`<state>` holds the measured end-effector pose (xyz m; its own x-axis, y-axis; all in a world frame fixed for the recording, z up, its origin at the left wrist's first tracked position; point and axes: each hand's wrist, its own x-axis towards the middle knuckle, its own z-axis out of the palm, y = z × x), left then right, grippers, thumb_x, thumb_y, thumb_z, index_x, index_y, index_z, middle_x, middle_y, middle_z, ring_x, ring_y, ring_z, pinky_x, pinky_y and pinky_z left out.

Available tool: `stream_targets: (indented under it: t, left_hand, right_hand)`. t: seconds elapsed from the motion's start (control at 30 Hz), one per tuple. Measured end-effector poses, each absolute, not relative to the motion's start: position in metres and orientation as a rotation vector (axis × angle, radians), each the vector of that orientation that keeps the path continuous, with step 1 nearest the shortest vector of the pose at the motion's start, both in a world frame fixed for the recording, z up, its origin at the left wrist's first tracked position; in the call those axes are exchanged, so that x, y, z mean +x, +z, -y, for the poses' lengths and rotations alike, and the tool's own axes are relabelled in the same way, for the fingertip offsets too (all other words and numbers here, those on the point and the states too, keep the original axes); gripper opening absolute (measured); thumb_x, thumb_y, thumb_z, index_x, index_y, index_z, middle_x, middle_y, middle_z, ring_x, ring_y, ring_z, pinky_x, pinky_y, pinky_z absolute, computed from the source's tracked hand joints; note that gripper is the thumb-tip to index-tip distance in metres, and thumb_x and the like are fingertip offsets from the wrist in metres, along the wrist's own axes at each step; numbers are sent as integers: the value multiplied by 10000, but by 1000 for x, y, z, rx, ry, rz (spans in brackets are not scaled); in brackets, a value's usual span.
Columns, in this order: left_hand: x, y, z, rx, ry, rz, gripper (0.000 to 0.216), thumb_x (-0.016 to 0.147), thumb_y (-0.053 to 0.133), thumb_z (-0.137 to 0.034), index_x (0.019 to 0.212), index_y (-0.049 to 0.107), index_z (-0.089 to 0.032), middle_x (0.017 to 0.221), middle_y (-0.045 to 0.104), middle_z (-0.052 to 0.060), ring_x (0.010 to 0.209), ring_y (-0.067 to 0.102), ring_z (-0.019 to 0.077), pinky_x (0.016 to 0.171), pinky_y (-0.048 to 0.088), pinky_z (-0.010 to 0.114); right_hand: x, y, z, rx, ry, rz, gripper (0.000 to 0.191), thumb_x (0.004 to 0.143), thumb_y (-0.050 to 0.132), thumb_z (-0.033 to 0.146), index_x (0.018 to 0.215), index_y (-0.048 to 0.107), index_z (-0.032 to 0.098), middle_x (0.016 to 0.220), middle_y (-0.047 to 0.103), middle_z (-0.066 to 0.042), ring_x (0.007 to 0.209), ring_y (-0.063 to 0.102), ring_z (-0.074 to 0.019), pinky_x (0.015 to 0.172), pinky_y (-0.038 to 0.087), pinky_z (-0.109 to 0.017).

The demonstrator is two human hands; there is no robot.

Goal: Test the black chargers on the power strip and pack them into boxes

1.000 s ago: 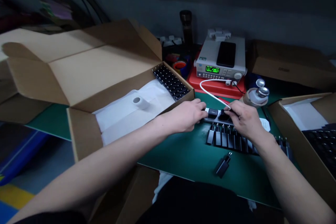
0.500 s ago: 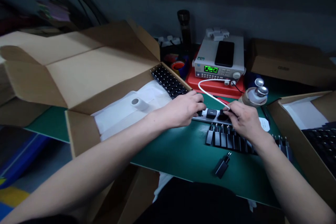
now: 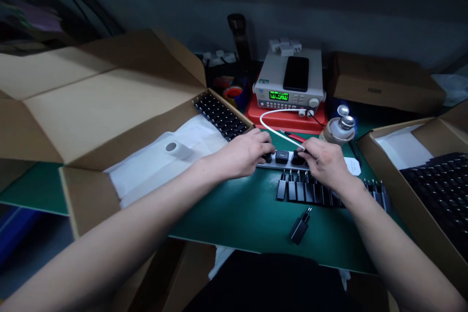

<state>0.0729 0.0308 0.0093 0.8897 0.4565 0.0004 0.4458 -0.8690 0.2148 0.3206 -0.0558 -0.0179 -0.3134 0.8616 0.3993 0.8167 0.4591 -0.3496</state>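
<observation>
My left hand (image 3: pixel 245 152) is curled at the left end of a grey power strip (image 3: pixel 283 162), its fingers closed on a black charger plugged in there. Another black charger (image 3: pixel 282 156) sits in the strip's middle. My right hand (image 3: pixel 324 162) pinches the end of a white cable (image 3: pixel 272 127) at a charger on the strip's right. A row of several black chargers (image 3: pixel 305 192) lies pins-up just in front of the strip. One loose charger (image 3: pixel 300 227) lies nearer to me on the green mat (image 3: pixel 237 214).
An open cardboard box (image 3: pixel 109 122) at left holds white foam, a tape roll (image 3: pixel 175 148) and a block of chargers. A tester with a green display (image 3: pixel 288 88) and a phone on top stands behind. A second box (image 3: pixel 431 180) of chargers is at right.
The view has shifted so everything sits further left in the picture. My left hand slid a little left along the strip onto the end charger. My right hand stays at the cable.
</observation>
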Motion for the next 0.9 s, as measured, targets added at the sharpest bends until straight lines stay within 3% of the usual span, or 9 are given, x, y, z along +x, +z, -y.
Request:
stream_targets:
  t: [0.13,0.27,0.47,0.63,0.73,0.8,0.9]
  left_hand:
    - [74,6,-35,2806,20,-767,294,875,626,-150,1152,722,-154,1180,664,120,1137,587,288,1006,517,453]
    - [57,6,-38,2791,37,-861,328,875,617,-179,1187,718,-173,1275,656,115,1174,602,291,1030,508,438]
    - [38,-10,-33,2823,50,-964,451,831,516,-91,1251,671,-148,1081,720,118,999,697,267,873,573,368]
    - [50,-17,-28,2880,-103,-955,566,834,536,-89,1399,524,-64,1139,724,167,1025,709,297,856,583,399]
    - [67,-15,-20,2886,41,-919,573,892,605,-191,1439,473,-83,1286,680,182,1149,669,303,955,555,431]
    - [81,-16,-13,2863,150,-908,540,902,648,-232,1408,506,-110,1306,672,168,1186,645,307,991,531,451]
    - [97,-22,-8,2783,213,-961,351,876,672,-189,1223,626,-154,1131,723,116,1068,670,300,916,534,459]
  right_hand:
    - [324,-12,57,-1348,185,2135,149,979,514,163,895,634,191,893,704,-54,778,636,-182,674,488,-314]
    - [343,-2,65,-1317,295,1872,105,973,580,210,945,681,209,909,726,-39,854,681,-193,781,539,-335]
    - [365,-6,73,-1423,375,1898,66,952,628,226,929,689,218,891,723,-20,843,684,-193,774,532,-331]
    - [360,-10,72,-1432,231,2091,115,980,550,205,922,649,209,913,706,-63,846,667,-214,745,526,-347]
    - [358,-10,72,-1410,192,2116,111,981,540,195,917,630,207,929,702,-74,847,665,-218,745,533,-353]
    - [359,-11,73,-1407,188,2106,113,986,536,198,927,631,210,941,705,-74,854,668,-219,756,538,-358]
    - [359,-13,73,-1427,193,2085,117,995,532,216,961,644,215,959,709,-74,875,672,-224,776,546,-368]
